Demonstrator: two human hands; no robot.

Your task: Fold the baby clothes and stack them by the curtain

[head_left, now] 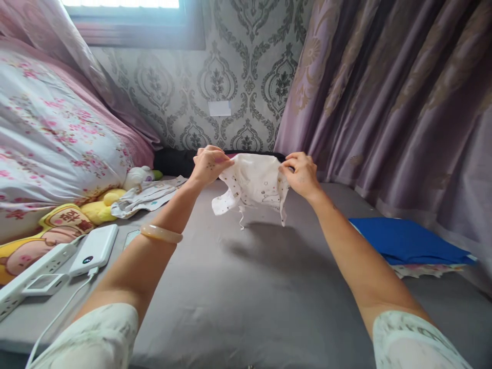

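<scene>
A small white garment (257, 177) with tiny printed dots and stars hangs in the air above the grey bed sheet (230, 307). My left hand (210, 165) pinches its upper left edge, fingers closed. On the other side, my right hand (302, 173) is closed on the upper right edge, so the cloth is spread between the two hands. Its lower parts dangle, with a thin tie hanging down, and its shadow falls on the sheet beneath.
Folded blue cloth (411, 240) lies on the right. On the left are a power strip (34, 279), a white power bank (95, 249) with a cable, plush toys (102, 207) and a light printed garment (148, 197). Curtains (365, 92) hang at the right.
</scene>
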